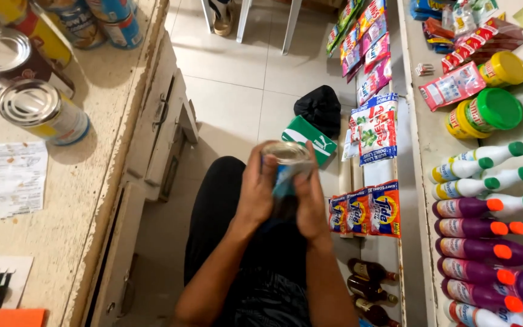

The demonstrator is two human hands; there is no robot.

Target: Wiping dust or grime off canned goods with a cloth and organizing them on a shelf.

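Pale tiled floor [243, 91] fills the middle of a cramped shop, seen from above, where a seated person works over their lap. At left runs a worn beige counter [62, 200] carrying large metal-topped tins [43, 112], a paper slip [7, 178] and, at its near end, a green-handled tool. At right a white shelf [425, 151] holds rows of purple bottles with orange caps [479, 248], white bottles with green caps [485, 169] and two yellow jars with green lids [485, 112]. Detergent sachets [367, 209] hang in strips along the shelf edge, above dark brown bottles [370, 290] near the floor; a black bag [319, 109] and a green box [307, 138] sit on the tiles beyond the knees.

Both hands are closed around a small can [287, 154] with a shiny metal top, held upright between them just above the lap. The left hand [255, 191] wraps its side, fingers curled over the rim; the right hand [311, 203] cups the opposite side from below. A blue cloth [282, 181] appears pressed against the can's wall. A sound wipe, judging by this grip, would have one hand steadying the can while the other turns the cloth around it, keeping it level and over the lap.
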